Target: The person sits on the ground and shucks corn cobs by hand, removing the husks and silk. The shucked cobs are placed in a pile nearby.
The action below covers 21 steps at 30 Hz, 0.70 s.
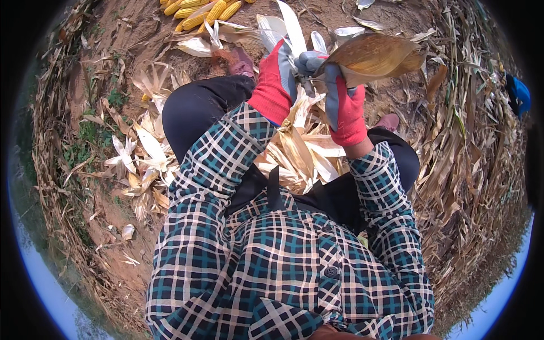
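Pinching brown corn husk [377,56] between thumb and fingers: right gloved hand [343,102]. Left gloved hand [277,79] alongside: clasping pale husk [292,28], fingertips hidden. Both husks above ground [116,221]. Yellow corn ears [199,17]: piled on ground, beyond left hand.

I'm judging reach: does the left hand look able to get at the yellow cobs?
Likely, once free: the left hand seems to grip pale husk, but only loose husks separate it from the yellow cobs.

Gloved right-hand fingers [333,93] gripping brown husk [374,59], yellow cobs [199,17] upper left
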Available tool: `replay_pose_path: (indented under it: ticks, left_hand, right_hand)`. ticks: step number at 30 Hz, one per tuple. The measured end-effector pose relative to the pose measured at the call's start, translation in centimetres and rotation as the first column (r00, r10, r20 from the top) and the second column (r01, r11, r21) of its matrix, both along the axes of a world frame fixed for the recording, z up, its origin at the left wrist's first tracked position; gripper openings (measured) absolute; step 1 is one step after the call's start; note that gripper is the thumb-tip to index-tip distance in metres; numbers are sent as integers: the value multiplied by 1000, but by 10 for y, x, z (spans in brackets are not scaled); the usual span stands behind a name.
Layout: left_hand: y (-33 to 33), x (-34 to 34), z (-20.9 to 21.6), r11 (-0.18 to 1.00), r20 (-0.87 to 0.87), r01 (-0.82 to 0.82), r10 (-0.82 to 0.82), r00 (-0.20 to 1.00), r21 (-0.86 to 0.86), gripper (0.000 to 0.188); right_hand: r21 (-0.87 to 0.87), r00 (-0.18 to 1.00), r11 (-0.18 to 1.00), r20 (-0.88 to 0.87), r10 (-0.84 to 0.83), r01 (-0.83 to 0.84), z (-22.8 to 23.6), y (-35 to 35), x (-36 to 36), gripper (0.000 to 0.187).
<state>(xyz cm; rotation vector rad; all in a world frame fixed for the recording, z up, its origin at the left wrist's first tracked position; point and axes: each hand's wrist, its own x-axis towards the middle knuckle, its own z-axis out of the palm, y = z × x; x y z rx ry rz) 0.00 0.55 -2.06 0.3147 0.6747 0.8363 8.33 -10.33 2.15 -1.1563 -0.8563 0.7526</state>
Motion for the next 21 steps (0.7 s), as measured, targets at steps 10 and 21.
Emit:
replay_pose_path:
  ticks: [10,21]
  left_hand:
    - [-21,-19,42,923,125,214,-264,956,319,43]
    - [16,-53,89,749,-237,217,-82,968,627,48]
  right_hand:
    - [485,78,740,-810,581,-466,44,-5,4,29]
    - [-295,787,886,-606,115,-357,38,-25,27,46]
